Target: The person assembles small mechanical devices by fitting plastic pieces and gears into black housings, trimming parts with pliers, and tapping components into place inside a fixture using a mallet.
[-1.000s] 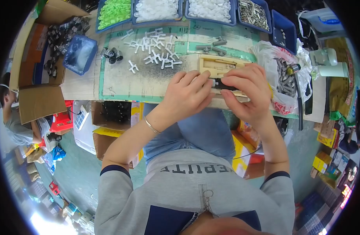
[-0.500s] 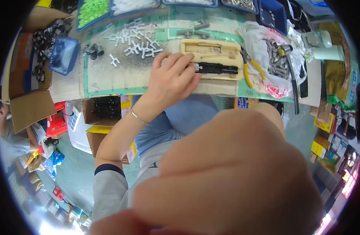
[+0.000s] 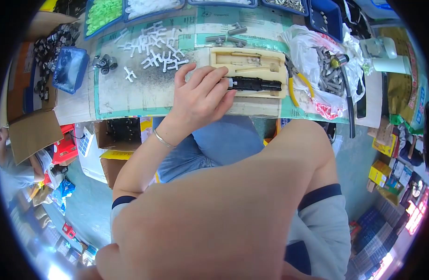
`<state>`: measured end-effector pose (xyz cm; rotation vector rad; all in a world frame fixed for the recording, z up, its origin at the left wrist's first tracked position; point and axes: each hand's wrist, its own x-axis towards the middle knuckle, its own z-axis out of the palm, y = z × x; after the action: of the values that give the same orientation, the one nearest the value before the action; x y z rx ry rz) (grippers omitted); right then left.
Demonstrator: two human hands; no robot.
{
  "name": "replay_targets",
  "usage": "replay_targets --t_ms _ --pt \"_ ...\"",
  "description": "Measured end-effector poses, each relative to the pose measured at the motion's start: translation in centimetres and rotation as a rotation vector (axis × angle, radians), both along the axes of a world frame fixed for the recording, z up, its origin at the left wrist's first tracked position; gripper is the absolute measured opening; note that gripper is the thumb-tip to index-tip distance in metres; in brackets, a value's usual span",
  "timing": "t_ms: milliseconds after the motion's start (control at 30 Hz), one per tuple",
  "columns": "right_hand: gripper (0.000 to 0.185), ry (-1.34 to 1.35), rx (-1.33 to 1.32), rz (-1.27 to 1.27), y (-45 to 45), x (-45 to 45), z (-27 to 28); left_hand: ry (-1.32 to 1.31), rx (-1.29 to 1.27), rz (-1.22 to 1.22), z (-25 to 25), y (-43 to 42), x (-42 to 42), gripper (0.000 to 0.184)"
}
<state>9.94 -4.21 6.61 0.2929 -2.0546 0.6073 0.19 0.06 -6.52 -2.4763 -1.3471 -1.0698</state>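
Observation:
My left hand lies over the left end of a cream-coloured fixture block, its fingers curled round the near end of a black cylindrical part. This part rests lengthwise in a groove, and a pale metal section shows beside my fingertips. What lies under the palm is hidden. My right hand is very close to the camera, large and blurred; its fingers are mostly out of sight, so I cannot see whether it holds anything. Yellow-handled pliers lie just right of the block.
White branched plastic pieces lie scattered at the left, with black fittings beside them. Grey cylinders sit behind the block. A plastic bag of metal pieces and a black-handled hammer-like tool are right. Blue bins border the table.
My right hand has moved left and down in the view, close to the camera, with its forearm now crossing in front. The left hand stays at the block.

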Motion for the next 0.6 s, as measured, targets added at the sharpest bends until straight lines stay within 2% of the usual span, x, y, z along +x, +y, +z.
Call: replay_targets --t_ms 400,600 --pt "0.017 0.053 0.129 0.004 -0.4 -1.9 1.8 -0.013 -0.018 -0.005 0.0 -0.1 -0.1 0.019" --pt "0.021 0.095 0.194 0.026 -0.4 -2.2 3.0 -0.054 -0.013 -0.005 0.2 -0.8 -0.7 0.034"
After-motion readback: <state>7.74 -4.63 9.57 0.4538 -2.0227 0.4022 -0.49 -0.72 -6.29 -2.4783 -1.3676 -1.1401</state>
